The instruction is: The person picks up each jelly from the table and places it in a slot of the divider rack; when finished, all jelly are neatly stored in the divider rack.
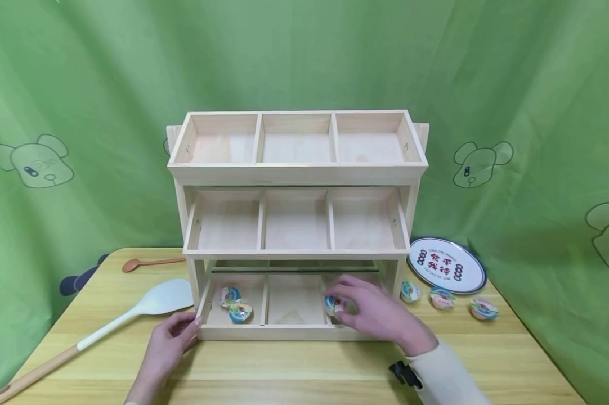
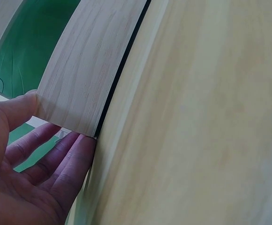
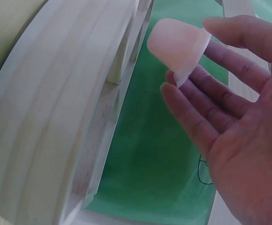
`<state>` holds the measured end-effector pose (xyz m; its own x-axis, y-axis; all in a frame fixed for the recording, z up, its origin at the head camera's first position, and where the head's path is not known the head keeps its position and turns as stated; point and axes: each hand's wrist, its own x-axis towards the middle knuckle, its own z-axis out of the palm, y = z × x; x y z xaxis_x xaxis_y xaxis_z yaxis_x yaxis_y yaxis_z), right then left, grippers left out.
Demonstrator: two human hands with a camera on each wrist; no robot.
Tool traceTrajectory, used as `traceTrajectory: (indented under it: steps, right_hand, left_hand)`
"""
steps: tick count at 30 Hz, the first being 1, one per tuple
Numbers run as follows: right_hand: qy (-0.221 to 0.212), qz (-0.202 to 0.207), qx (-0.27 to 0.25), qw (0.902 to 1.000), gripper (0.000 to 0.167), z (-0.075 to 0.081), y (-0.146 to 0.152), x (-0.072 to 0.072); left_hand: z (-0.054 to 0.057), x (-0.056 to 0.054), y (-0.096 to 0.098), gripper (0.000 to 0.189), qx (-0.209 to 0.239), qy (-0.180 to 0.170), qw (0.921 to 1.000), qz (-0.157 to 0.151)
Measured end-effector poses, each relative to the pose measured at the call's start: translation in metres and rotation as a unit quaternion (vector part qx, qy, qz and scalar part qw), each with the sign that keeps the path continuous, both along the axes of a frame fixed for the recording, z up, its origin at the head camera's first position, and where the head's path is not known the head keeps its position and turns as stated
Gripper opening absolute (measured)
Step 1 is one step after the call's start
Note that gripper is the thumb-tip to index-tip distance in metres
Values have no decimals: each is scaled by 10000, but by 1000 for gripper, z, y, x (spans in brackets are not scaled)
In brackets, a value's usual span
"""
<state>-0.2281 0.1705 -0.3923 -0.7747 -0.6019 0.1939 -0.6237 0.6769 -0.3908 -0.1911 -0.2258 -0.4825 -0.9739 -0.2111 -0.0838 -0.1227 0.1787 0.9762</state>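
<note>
One tapered pink cup [image 3: 177, 46], pinched by the right hand [image 1: 377, 312], is at five o'clock on the wooden rack [image 1: 296, 175], while at eight the left hand [image 1: 165, 342] grips the grained bottom tray [image 1: 284, 333].

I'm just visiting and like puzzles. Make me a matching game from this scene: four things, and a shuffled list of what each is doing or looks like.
Things:
1. Left hand
2. Right hand
3. Spatula
4. Plate

Descriptions:
A. White, dark-edged, with red writing
B. Holding a small cup
C. Pale at one end, wood-coloured at the other
D. Touching the left end of the lowest tray

Pairs: 1-D, 2-B, 3-C, 4-A
</note>
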Motion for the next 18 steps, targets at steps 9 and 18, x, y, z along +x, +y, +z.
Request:
traceTrajectory:
  steps: [9,18]
  right_hand:
    - [-11,146,-98,9998,41,-3,-11,-5]
    - [-165,368,-50,9992,38,-9,-26,-15]
  left_hand:
    - [0,0,0,35,-15,-2,10000,-7]
    - [2,1,1,35,66,6,10000,-11]
